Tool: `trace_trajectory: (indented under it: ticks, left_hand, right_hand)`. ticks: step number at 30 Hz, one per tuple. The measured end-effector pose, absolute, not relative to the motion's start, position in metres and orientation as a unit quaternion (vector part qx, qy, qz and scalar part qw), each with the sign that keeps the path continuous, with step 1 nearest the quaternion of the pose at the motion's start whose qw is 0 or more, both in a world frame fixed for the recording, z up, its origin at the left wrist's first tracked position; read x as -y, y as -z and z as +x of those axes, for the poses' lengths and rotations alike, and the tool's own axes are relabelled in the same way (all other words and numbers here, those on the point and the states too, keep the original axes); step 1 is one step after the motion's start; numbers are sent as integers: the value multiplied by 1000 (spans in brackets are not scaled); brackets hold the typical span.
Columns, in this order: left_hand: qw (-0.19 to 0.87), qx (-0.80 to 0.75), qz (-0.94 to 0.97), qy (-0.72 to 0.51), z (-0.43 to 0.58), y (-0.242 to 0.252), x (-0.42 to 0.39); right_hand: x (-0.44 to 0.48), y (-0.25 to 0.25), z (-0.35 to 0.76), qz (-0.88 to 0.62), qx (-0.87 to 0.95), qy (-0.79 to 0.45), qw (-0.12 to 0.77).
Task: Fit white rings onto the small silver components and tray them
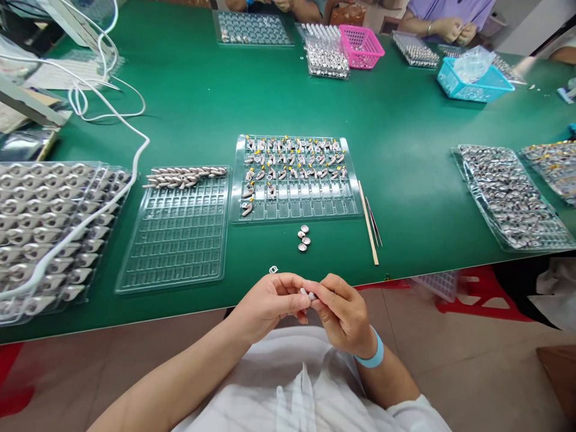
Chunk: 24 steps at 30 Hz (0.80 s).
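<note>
My left hand (279, 297) and my right hand (341, 309) meet just off the table's front edge. Both pinch a small pale grey part (308, 294) between the fingertips; most of it is hidden. Beyond them lie several small round metal cups (302, 246) and some thin white rings (273, 269). A clear tray (315, 207) farther back holds rows of small curved grey parts with yellow bits, its front rows partly filled. Left of it, another clear tray (180, 240) carries a pile of curved grey pieces (185, 176) along its back.
A wooden stick (368, 223) and tweezers (374, 222) lie right of the middle tray. Stacked trays of larger grey parts (40, 228) stand left, crossed by a white cable (96, 213). Filled trays (510, 195) sit right. Co-workers' hands, a pink basket (361, 47) and a blue basket (474, 89) are across the table.
</note>
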<state>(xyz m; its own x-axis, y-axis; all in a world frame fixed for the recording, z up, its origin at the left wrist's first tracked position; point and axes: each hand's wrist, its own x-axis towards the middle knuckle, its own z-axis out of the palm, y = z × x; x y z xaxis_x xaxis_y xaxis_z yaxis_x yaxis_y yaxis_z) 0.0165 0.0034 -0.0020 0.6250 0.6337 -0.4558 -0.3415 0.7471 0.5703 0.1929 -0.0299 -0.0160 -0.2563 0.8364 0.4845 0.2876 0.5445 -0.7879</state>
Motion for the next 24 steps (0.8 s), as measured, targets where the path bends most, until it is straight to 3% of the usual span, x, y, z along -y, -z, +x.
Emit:
trace_trajectory:
  ticks: [16, 24]
  left_hand:
    - [886, -338, 151, -279, 20, 5, 4]
    - [894, -337, 146, -255, 23, -1, 6]
  right_hand:
    - [26, 13, 199, -357, 793, -228, 438]
    - [29, 15, 199, -370, 809, -135, 436]
